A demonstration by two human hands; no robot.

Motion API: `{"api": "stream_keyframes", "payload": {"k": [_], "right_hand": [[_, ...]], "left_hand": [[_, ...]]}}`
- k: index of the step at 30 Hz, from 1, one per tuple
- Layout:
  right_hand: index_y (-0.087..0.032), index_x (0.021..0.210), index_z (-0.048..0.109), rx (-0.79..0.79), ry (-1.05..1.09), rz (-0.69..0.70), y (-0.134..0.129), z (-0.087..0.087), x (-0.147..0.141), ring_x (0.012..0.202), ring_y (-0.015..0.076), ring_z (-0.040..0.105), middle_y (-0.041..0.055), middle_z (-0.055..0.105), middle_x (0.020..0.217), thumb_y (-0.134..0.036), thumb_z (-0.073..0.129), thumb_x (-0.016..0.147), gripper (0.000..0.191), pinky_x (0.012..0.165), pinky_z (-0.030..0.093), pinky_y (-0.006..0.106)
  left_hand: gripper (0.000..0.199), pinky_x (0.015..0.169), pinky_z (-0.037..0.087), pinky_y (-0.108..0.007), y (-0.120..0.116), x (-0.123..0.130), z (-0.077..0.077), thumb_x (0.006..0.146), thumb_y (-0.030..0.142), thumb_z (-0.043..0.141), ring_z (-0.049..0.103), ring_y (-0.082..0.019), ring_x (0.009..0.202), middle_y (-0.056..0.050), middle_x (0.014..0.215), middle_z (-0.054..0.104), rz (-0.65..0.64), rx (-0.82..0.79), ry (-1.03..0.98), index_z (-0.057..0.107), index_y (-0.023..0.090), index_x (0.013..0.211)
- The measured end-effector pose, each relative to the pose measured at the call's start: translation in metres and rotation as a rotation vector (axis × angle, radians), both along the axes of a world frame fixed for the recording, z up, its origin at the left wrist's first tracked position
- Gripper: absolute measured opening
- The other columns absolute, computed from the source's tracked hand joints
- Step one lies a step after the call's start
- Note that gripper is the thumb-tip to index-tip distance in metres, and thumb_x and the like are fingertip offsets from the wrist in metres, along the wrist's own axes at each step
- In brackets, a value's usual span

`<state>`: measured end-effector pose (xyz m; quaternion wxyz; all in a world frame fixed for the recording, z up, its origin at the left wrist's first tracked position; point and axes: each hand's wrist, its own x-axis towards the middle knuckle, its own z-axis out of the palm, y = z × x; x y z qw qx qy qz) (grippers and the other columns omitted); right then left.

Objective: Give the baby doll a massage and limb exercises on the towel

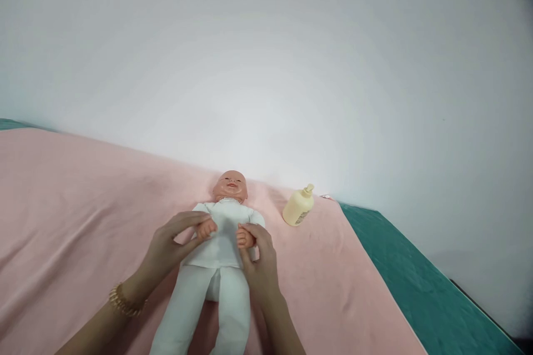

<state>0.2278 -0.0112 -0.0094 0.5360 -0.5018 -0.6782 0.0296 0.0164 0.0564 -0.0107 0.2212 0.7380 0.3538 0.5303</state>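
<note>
A baby doll (227, 241) with a white cloth body lies on its back, its head toward the wall. My left hand (177, 236) pinches the doll's hand on the left side between thumb and fingers. On the other side, my right hand (262, 260) grips the doll's other hand in the same way. Both doll hands are held up over its chest. A bracelet (125, 300) of gold-coloured beads circles my left wrist. The lower ends of the doll's legs run out of the frame.
Beside the doll's shoulder on the right stands a pale yellow pump bottle (298, 208). A pink cloth (325, 288) lies under everything, over a green surface (412, 272) that shows at the right. Behind rises a plain white wall (266, 66).
</note>
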Motion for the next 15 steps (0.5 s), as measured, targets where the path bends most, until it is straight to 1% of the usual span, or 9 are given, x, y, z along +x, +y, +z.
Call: {"api": "stream_keyframes", "payload": {"k": [2,4,6,7,9,11,12,13,15], "right_hand": [[-0.024,0.113,0.061,-0.092,0.187,-0.067,-0.001,0.002,0.002,0.104,0.0213,0.065,0.0067,0.069,0.112,-0.026,0.058,0.087,0.027,0.090,0.053,0.038],[-0.022,0.112,0.060,-0.160,0.379,-0.145,-0.001,0.005,0.006,0.108,0.0224,0.064,0.0081,0.068,0.116,-0.032,0.061,0.085,0.028,0.091,0.052,0.038],[-0.021,0.113,0.058,-0.163,0.569,-0.208,0.000,0.008,0.012,0.115,0.0240,0.061,0.0097,0.065,0.123,-0.037,0.065,0.083,0.034,0.096,0.049,0.039],[-0.021,0.113,0.057,-0.150,0.670,-0.233,0.001,0.010,0.015,0.119,0.0247,0.059,0.0105,0.064,0.125,-0.039,0.067,0.081,0.039,0.098,0.047,0.040],[-0.020,0.115,0.055,-0.128,0.860,-0.270,0.004,0.011,0.025,0.121,0.0254,0.057,0.0113,0.063,0.127,-0.043,0.070,0.077,0.048,0.101,0.046,0.041],[-0.019,0.116,0.055,-0.130,1.017,-0.298,0.006,0.008,0.036,0.120,0.0249,0.058,0.0108,0.064,0.125,-0.045,0.072,0.073,0.053,0.099,0.047,0.040],[-0.019,0.115,0.056,-0.135,1.088,-0.305,0.007,0.006,0.042,0.119,0.0244,0.058,0.0102,0.065,0.124,-0.045,0.073,0.071,0.053,0.098,0.048,0.038],[-0.019,0.113,0.058,-0.142,1.155,-0.310,0.009,0.002,0.048,0.119,0.0240,0.059,0.0095,0.065,0.123,-0.045,0.074,0.069,0.053,0.095,0.049,0.036],[-0.020,0.108,0.060,-0.166,1.274,-0.322,0.012,-0.008,0.060,0.115,0.0232,0.061,0.0079,0.066,0.121,-0.044,0.075,0.066,0.051,0.087,0.052,0.032]], "left_hand": [[0.031,0.089,0.055,-0.038,-0.001,-0.004,0.005,0.074,0.043,0.074,0.067,-0.026,0.099,-0.004,0.102,0.074,0.109,-0.232,-0.131,0.072,0.024,0.098],[0.037,0.094,0.052,-0.040,0.000,-0.007,0.010,0.069,0.044,0.077,0.065,-0.028,0.104,-0.003,0.104,0.073,0.199,-0.422,-0.302,0.072,0.024,0.100],[0.038,0.099,0.049,-0.040,0.002,-0.009,0.014,0.069,0.040,0.078,0.063,-0.027,0.109,-0.004,0.107,0.072,0.256,-0.541,-0.515,0.072,0.022,0.102],[0.036,0.101,0.048,-0.038,0.004,-0.010,0.016,0.070,0.038,0.078,0.062,-0.026,0.111,-0.003,0.109,0.071,0.266,-0.576,-0.623,0.072,0.022,0.102],[0.024,0.102,0.048,-0.031,0.009,-0.013,0.016,0.076,0.031,0.076,0.061,-0.021,0.112,-0.003,0.110,0.070,0.243,-0.614,-0.834,0.072,0.020,0.097],[0.011,0.096,0.050,-0.021,0.015,-0.019,0.013,0.082,0.024,0.070,0.062,-0.014,0.104,-0.001,0.106,0.068,0.192,-0.654,-1.017,0.071,0.019,0.092],[0.005,0.089,0.051,-0.017,0.018,-0.023,0.011,0.085,0.022,0.067,0.064,-0.010,0.095,-0.001,0.099,0.067,0.173,-0.686,-1.098,0.070,0.019,0.089],[0.004,0.079,0.053,-0.014,0.021,-0.026,0.008,0.087,0.021,0.064,0.064,-0.008,0.084,0.000,0.089,0.065,0.163,-0.743,-1.167,0.068,0.019,0.085],[0.018,0.060,0.052,-0.013,0.027,-0.033,0.004,0.092,0.025,0.059,0.058,-0.007,0.061,0.002,0.068,0.055,0.172,-0.899,-1.246,0.061,0.018,0.075]]}}
